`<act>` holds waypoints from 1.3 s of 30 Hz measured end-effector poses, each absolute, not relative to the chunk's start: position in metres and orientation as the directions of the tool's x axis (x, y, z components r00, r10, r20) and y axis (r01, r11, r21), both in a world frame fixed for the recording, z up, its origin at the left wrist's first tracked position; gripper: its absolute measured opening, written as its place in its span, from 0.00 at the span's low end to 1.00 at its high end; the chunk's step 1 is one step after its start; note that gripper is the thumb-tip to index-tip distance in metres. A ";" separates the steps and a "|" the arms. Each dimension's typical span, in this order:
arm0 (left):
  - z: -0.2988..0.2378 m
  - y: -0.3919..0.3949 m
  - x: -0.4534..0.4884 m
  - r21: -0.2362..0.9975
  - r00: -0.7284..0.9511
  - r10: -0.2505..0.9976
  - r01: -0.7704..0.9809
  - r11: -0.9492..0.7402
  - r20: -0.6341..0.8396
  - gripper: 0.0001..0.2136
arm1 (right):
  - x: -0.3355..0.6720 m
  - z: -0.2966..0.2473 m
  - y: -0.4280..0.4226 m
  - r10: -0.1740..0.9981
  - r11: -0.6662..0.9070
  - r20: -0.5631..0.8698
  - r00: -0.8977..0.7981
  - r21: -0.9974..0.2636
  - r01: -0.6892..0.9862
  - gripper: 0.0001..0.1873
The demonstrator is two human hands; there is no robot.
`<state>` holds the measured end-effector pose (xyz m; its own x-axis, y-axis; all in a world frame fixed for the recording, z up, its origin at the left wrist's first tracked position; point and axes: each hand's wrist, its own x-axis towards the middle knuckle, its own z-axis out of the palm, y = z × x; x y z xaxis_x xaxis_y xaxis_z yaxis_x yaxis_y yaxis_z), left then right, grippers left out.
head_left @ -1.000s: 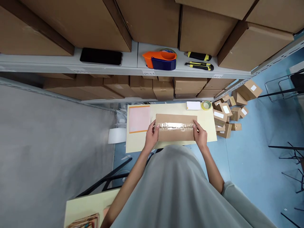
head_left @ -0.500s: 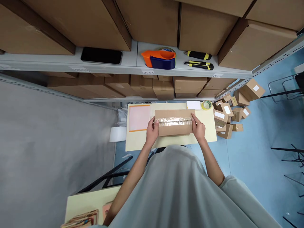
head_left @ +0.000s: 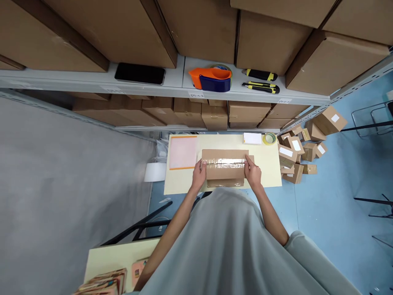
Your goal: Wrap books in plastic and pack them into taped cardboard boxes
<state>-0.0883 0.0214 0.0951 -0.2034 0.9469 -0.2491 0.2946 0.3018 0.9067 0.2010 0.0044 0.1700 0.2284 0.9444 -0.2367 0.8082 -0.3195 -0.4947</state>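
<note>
Between my two hands is a cardboard box (head_left: 225, 171), with shiny clear tape along its middle seam. My left hand (head_left: 199, 175) grips its left end, and my right hand (head_left: 253, 173) grips the right end with the thumb and fingers near the corner. Beneath it, more brown cardboard (head_left: 225, 183) shows along the near side and at the right; whether that is a second box I cannot tell. All this is over a pale yellow table (head_left: 270, 168).
On the table are a pink sheet with orange edges (head_left: 183, 152), a white pad (head_left: 252, 138) and a tape roll (head_left: 269, 138). The shelf above holds a phone (head_left: 139, 73), an orange-blue tape dispenser (head_left: 211, 80), cutters (head_left: 260, 75) and large boxes. Small boxes (head_left: 288, 153) lie piled at right.
The taped box has shifted slightly toward my body, and more of the cardboard beneath it shows. Both hands keep their hold on its ends. The whole view has shifted a little.
</note>
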 end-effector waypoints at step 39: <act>0.081 0.019 -0.056 0.923 -0.275 0.905 0.116 0.366 -0.325 0.28 | 0.133 0.313 0.225 0.905 0.229 0.399 -0.148 -0.163 0.960 0.35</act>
<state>-0.0562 0.0189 0.0805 -0.2755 0.9048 -0.3246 0.1156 0.3664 0.9232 0.1331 0.2252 0.3126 -0.1477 0.9049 0.3992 0.9597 0.2287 -0.1632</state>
